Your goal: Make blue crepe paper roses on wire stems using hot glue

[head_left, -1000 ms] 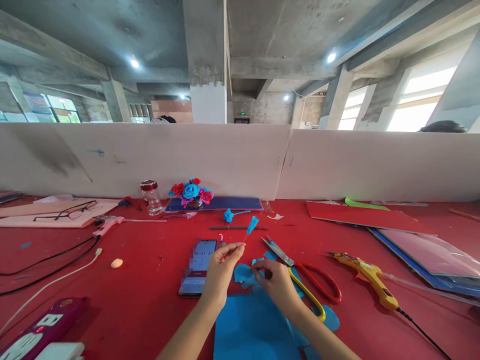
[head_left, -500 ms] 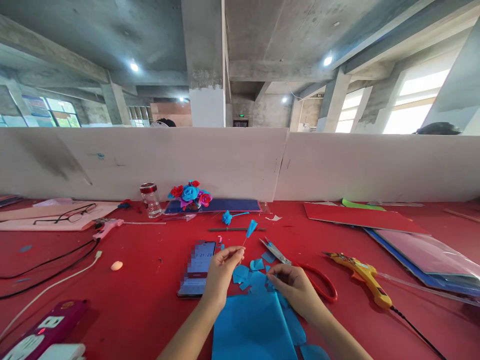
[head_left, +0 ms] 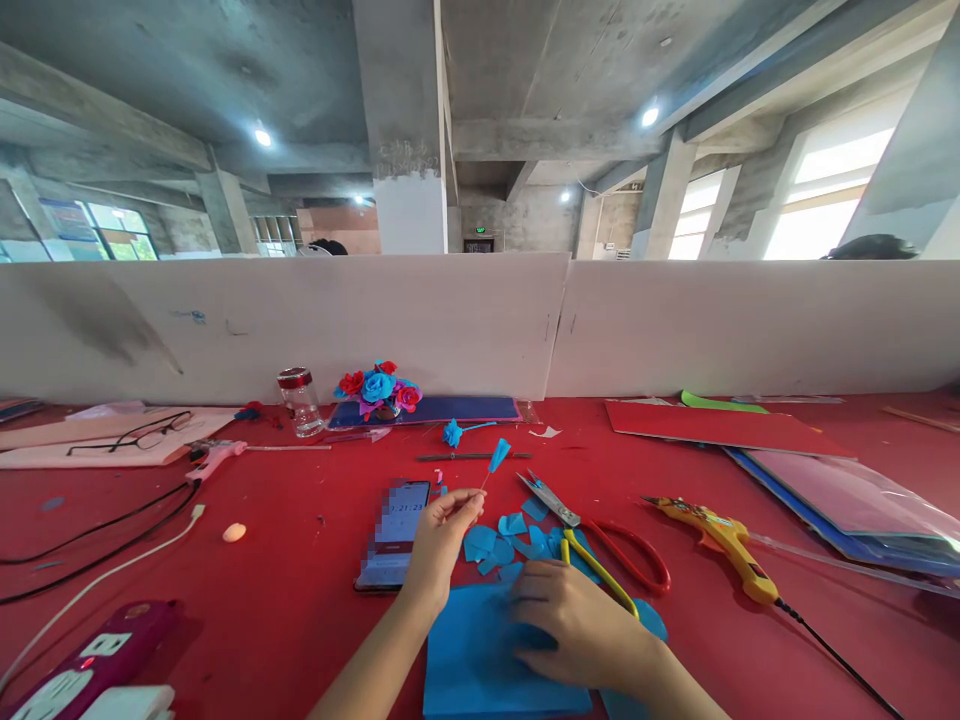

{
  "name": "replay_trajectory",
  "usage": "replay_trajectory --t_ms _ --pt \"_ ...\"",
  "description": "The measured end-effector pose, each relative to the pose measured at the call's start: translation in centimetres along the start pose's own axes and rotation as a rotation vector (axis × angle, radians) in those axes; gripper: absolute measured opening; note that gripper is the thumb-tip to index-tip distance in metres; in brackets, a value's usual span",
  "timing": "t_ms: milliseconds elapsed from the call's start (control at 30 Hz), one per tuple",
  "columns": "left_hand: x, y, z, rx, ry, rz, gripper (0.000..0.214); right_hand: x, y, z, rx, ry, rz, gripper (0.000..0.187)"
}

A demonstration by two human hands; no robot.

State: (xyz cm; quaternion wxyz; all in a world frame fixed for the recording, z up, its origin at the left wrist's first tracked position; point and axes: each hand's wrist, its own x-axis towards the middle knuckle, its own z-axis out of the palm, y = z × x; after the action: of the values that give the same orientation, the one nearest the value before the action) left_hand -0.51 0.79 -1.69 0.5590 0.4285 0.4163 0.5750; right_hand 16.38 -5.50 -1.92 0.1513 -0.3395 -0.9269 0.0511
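Note:
My left hand [head_left: 444, 545] is closed in a pinch on a thin stem topped with a blue paper bud [head_left: 499, 456], held upright above the table. Over the stack of blue paper [head_left: 469, 650] is my right hand [head_left: 562, 620], its fingers blurred but apart from the thumb, with nothing visible between them. Whether it touches the paper I cannot tell. Small blue paper petals [head_left: 480, 543] lie scattered just beyond the stack. Scissors [head_left: 553, 500] with red and yellow handles rest beside them, partly over some pieces.
A phone [head_left: 401, 530] lies left of my left hand. To the right is a yellow glue gun [head_left: 720, 540] with its cord. Farther back are a blue paper flower [head_left: 452, 433], a bunch of paper flowers [head_left: 379, 388], a glass jar [head_left: 300, 405] and coloured sheets [head_left: 720, 428].
My right hand has moved from the loose petals back toward me, over the blue paper stack, and its fingers have spread. The yellow scissor handle now shows. My left hand keeps the stem.

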Motion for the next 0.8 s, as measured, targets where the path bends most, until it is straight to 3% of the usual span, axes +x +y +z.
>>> replay_trajectory --t_ms 133,333,433,800 --pt "-0.18 0.14 0.04 0.000 -0.006 0.010 0.019 0.16 0.00 0.90 -0.114 0.009 -0.003 0.018" --pt "-0.28 0.43 0.15 -0.008 0.003 0.002 0.022 0.32 -0.27 0.80 -0.104 -0.017 0.061 0.014" --pt "-0.30 0.51 0.17 0.000 0.008 0.002 0.022 0.45 -0.23 1.00 -0.130 -0.013 0.065 0.022" --pt "-0.16 0.55 0.00 0.009 0.009 -0.011 0.023 0.65 -0.40 0.58 0.049 -0.057 0.223 0.014"
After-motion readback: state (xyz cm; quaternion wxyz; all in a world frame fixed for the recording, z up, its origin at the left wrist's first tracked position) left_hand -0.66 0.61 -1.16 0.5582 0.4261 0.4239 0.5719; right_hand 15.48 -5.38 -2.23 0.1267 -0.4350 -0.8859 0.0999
